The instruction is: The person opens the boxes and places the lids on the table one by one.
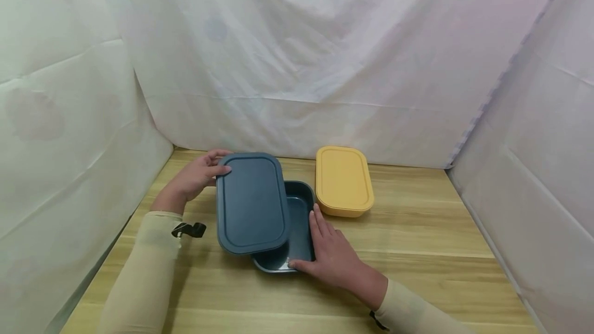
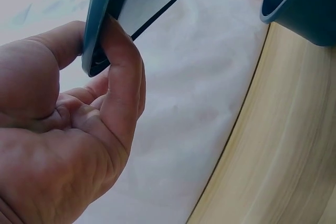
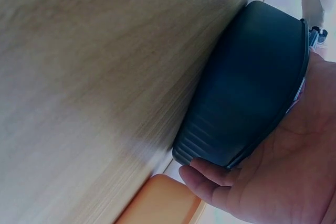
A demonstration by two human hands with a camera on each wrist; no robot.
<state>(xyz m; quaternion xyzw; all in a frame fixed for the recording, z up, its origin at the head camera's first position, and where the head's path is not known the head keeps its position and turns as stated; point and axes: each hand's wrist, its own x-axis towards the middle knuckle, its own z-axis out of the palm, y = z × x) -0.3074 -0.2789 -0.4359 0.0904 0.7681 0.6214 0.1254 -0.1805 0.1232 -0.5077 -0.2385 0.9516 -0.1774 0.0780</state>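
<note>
My left hand [image 1: 197,173] pinches the left edge of a dark blue lid [image 1: 252,202], thumb on top and fingers beneath. In the left wrist view the lid [image 2: 97,30] is seen edge-on between thumb and fingers. Held above the table, the lid overlaps the left part of a dark blue lunch box [image 1: 300,220], whose open inside shows on the right. Against the box's right side lies my right hand [image 1: 336,256], fingers straight along the wall and thumb at the near rim. The right wrist view shows the box's outer wall [image 3: 247,87] beside the palm.
A yellow lunch box [image 1: 344,179] with its lid on stands behind and right of the blue one. Both are on a wooden table [image 1: 417,241]. White cloth [image 1: 297,55] hangs at the back and both sides.
</note>
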